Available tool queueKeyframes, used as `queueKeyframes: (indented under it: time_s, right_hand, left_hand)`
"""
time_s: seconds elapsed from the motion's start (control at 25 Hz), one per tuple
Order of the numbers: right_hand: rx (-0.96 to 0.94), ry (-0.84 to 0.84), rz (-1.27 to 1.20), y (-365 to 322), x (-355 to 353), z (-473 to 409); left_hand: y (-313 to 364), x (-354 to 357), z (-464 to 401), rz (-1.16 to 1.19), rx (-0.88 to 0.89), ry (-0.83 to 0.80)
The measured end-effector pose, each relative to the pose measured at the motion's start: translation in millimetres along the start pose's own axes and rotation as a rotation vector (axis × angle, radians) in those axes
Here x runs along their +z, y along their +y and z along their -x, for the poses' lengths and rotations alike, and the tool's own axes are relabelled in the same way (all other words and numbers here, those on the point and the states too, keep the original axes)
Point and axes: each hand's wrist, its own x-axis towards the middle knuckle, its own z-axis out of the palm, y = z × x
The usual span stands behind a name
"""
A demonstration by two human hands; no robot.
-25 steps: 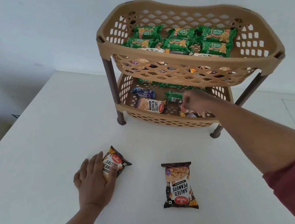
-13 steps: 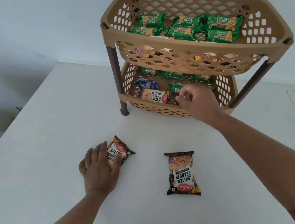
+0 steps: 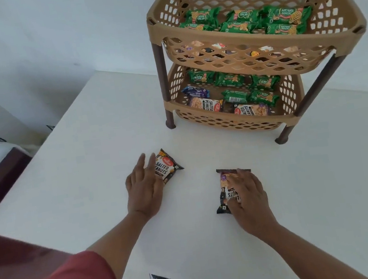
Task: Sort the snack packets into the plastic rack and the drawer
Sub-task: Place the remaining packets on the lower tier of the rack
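White counter (image 3: 70,179) carries two-tier tan rack (image 3: 257,44) on brown legs, far beyond both hands. One peanut packet (image 3: 166,166) lies flat under left hand (image 3: 144,192) fingertips; second peanut packet (image 3: 226,190) flat under right hand (image 3: 248,201).

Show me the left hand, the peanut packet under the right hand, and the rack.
left hand (image 3: 144,190), head view, back of the hand
peanut packet (image 3: 224,195), head view, uncovered left edge
rack (image 3: 257,42), head view, top basket's front rim
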Motion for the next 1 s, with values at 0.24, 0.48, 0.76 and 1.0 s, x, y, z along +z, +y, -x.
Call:
queueKeyframes:
  time_s: [0.24, 0.48, 0.76, 1.0]
  right_hand:
    - [-0.135, -0.048, -0.031, -32.0, 34.5, 0.7]
    - [-0.211, -0.06, -0.097, -91.8, 83.8, -3.6]
    - [-0.375, -0.095, -0.005, -208.4, 164.6, -52.6]
    - [-0.452, -0.148, 0.091, -285.1, 211.7, -109.3]
  left_hand:
    - [-23.9, -12.5, 45.8, -0.149, -0.01, -0.037]
    - [-89.2, -61.1, 62.2, -0.151, -0.153, 0.053]
    - [-187.0, -116.9, 49.3, -0.258, -0.154, 0.179]
    - [-240.9, -140.4, 14.2, -0.253, -0.242, 0.126]
